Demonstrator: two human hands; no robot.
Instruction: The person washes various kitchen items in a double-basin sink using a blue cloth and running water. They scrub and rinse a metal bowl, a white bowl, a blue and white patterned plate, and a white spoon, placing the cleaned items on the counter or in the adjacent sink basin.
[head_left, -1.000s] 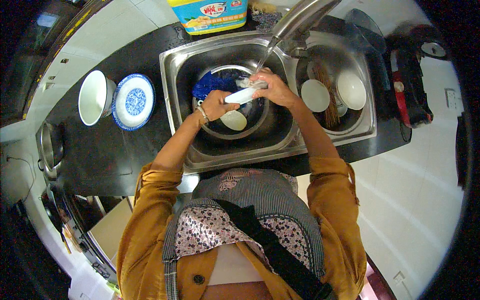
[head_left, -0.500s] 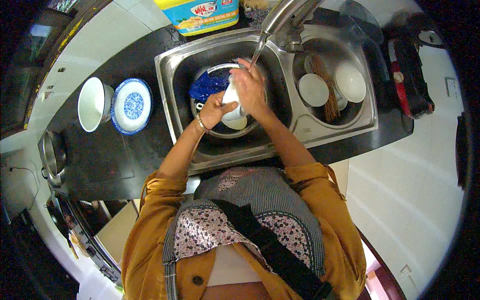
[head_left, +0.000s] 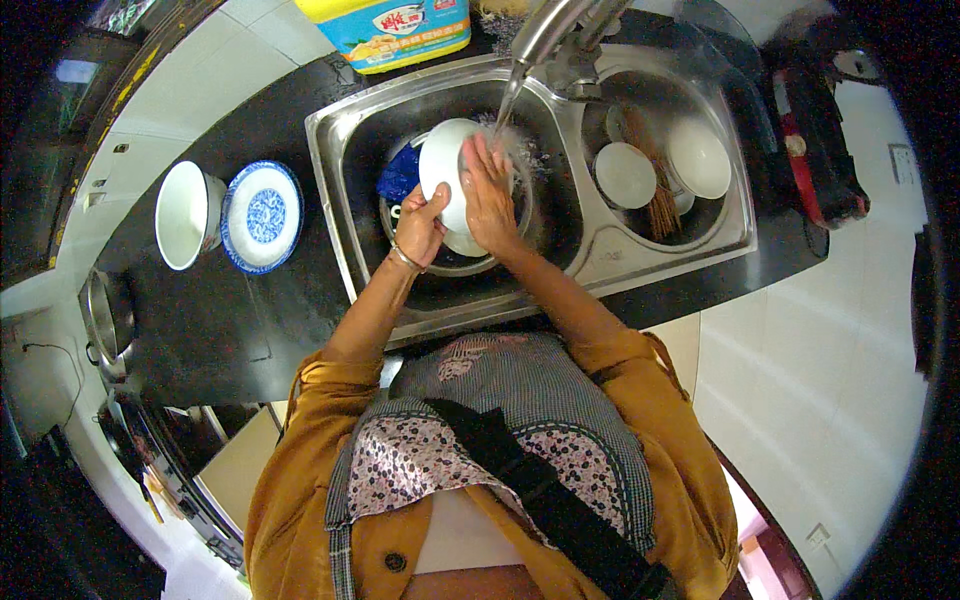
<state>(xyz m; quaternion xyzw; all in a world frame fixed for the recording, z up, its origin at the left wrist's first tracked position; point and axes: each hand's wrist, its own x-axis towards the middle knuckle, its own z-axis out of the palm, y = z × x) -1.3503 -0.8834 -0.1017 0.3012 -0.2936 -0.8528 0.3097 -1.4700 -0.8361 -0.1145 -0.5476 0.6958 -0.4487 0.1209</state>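
A white bowl (head_left: 446, 165) is held tilted over the left basin of the steel sink (head_left: 333, 190). My left hand (head_left: 420, 225) grips its near left edge, thumb on the bowl and fingers mostly hidden behind. My right hand (head_left: 488, 198) lies flat against the bowl's right side with fingers stretched out. Water from the faucet (head_left: 535, 45) runs down and splashes at my right fingertips. Below the bowl stands a round basin with a blue cloth-like or plastic item (head_left: 398, 176) and another pale dish (head_left: 468, 243), partly covered by my hands.
In the right basin sit white bowls (head_left: 626, 176) (head_left: 698, 160) and a bundle of brown sticks, perhaps chopsticks (head_left: 660, 210). On the dark counter at left are a deep white bowl (head_left: 183, 215) and a blue-patterned plate (head_left: 262, 217). A yellow-and-blue jug (head_left: 395, 35) stands behind the sink.
The white bowl has turned from nearly edge-on to show its broad round face. My right hand has dropped slightly and flattened against it, and water now sprays out to the right.
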